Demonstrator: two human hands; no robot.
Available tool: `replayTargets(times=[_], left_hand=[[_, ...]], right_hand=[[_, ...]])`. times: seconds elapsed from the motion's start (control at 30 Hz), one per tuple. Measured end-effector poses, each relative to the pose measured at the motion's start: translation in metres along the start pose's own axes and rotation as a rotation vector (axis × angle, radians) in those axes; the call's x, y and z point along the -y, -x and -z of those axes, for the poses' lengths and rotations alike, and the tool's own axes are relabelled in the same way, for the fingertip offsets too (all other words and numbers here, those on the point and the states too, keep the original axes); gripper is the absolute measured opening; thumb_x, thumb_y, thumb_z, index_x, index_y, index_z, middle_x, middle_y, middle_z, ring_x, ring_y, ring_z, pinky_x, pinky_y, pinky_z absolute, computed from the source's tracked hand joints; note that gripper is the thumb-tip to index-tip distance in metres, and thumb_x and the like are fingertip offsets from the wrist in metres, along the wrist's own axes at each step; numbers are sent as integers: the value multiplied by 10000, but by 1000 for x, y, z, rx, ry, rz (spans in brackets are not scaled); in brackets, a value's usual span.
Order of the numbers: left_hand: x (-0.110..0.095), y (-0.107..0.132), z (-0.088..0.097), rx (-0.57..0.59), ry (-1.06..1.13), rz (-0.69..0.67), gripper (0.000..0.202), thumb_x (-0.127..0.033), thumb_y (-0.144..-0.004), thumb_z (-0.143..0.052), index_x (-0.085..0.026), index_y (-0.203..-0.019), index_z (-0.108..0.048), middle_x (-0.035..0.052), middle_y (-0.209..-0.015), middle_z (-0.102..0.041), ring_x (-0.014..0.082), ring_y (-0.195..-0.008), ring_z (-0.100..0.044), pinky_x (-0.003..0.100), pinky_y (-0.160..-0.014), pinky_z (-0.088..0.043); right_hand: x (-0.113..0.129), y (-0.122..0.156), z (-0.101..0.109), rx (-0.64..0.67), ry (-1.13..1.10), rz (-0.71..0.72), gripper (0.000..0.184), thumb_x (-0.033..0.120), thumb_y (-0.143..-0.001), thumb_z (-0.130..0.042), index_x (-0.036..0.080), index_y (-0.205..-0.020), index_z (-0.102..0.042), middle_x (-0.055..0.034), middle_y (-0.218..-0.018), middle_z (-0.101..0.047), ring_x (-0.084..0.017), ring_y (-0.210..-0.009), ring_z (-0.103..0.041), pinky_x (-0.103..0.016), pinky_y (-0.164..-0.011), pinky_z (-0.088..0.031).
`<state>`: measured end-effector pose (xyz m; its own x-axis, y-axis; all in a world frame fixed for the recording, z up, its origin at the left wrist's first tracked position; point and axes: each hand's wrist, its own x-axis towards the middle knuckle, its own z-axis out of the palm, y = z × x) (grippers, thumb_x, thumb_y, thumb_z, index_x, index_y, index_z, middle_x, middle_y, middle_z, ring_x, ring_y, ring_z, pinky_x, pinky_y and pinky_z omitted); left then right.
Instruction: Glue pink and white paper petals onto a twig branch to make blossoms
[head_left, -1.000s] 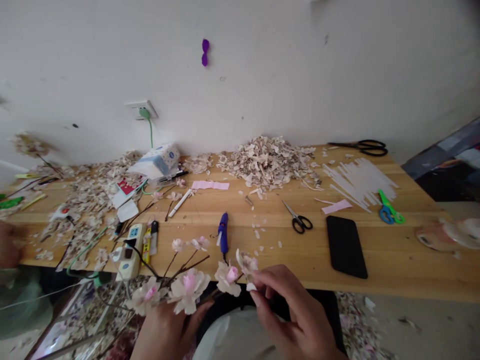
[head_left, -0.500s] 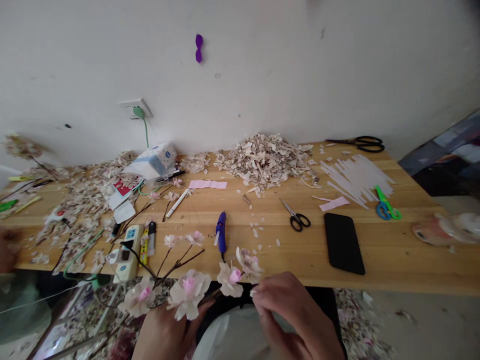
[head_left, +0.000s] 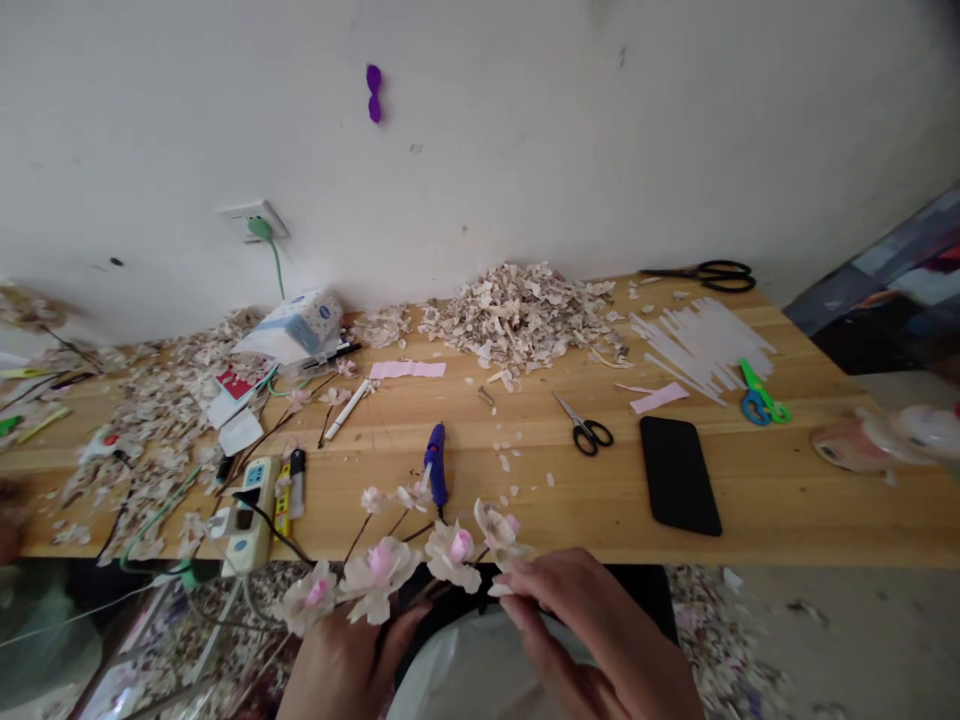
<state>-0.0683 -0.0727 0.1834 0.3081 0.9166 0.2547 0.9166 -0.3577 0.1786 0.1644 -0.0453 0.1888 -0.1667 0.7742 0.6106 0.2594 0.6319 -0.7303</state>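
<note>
A flower branch (head_left: 379, 570) with pale petals and pink centres lies across the front edge of the table, over my lap. Beneath its blossoms my left hand (head_left: 341, 655) is closed round the stem, its fingers partly hidden by the flowers. My right hand (head_left: 574, 610) pinches a small pale petal (head_left: 499, 590) between thumb and fingertips, just beside the rightmost blossom (head_left: 499, 530). Beyond the branch, a blue glue gun (head_left: 436, 465) lies on the table.
A heap of dried petals (head_left: 525, 310) rests against the wall. Small scissors (head_left: 585, 428), a black phone (head_left: 679, 475), pale strips (head_left: 705, 345) and green-blue scissors (head_left: 761, 395) lie to the right. At left are a power strip (head_left: 251, 515), a tissue pack (head_left: 296, 325) and a co-worker's hand (head_left: 9, 520).
The view has shifted slightly, moving table items left. The flower branch has turned and moved right, nearer the glue gun. My right hand keeps its pinch near the right blossom.
</note>
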Motion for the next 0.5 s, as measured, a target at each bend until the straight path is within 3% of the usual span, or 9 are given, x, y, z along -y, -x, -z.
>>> replayTargets(times=[0.1,0.3,0.5], left_hand=[[-3,1,-1,-4,22,-12,546,-455,-1035,-334,-232,-635,-632,-30,-535,-692,150,-441,-676,213,-420,-488],[-7,1,-1,15,54,-19,471,-435,-1034,-356,-236,-756,-680,-20,-675,-754,154,-573,-732,203,-536,-557],[-6,2,-2,58,36,-64,478,-391,-1044,-349,-255,-770,-716,-37,-668,-759,147,-548,-728,201,-461,-522]], right_hand=[[-2,0,3,6,20,-10,300,46,-904,-601,128,-1192,-619,-44,-890,-760,-110,-814,-731,-151,-803,-589],[-4,2,13,136,157,161,270,146,-1024,-423,122,-1172,-647,-92,-1006,-780,-153,-1002,-722,-256,-922,-586],[-9,13,5,34,302,278,334,120,-1026,-365,96,-1087,-692,-104,-1029,-773,-167,-1057,-698,-278,-980,-560]])
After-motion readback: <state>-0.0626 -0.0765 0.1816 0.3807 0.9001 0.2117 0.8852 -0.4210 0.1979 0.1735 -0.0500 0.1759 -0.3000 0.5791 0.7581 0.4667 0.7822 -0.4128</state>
